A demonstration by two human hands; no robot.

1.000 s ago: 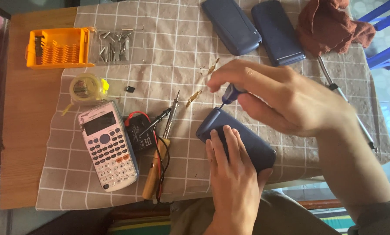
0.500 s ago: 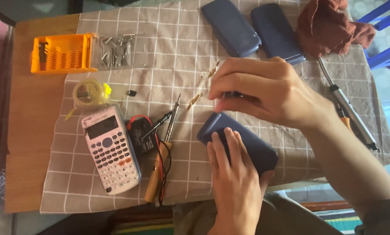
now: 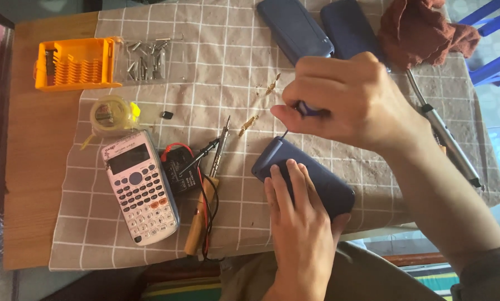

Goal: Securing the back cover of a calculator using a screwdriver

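Fingers (image 3: 286, 184) of the left hand (image 3: 300, 228) lie flat, unclenched, pressing down a dark blue case (image 3: 303, 181) at the near edge of the checked cloth (image 3: 216, 56). Above it the right hand (image 3: 344, 103) pinches a small screwdriver (image 3: 304, 109), tip on the case's far end. Counted: three dark blue cases in all (two more (image 3: 294, 28) (image 3: 347, 28) at the far edge), one white calculator (image 3: 141, 187), one wooden-handled soldering iron (image 3: 202, 214), one tape roll (image 3: 111, 114), one reddish rag (image 3: 423, 30). An orange bit holder (image 3: 77, 64) has most slots empty; its clear lid (image 3: 146, 58) holds many loose bits.
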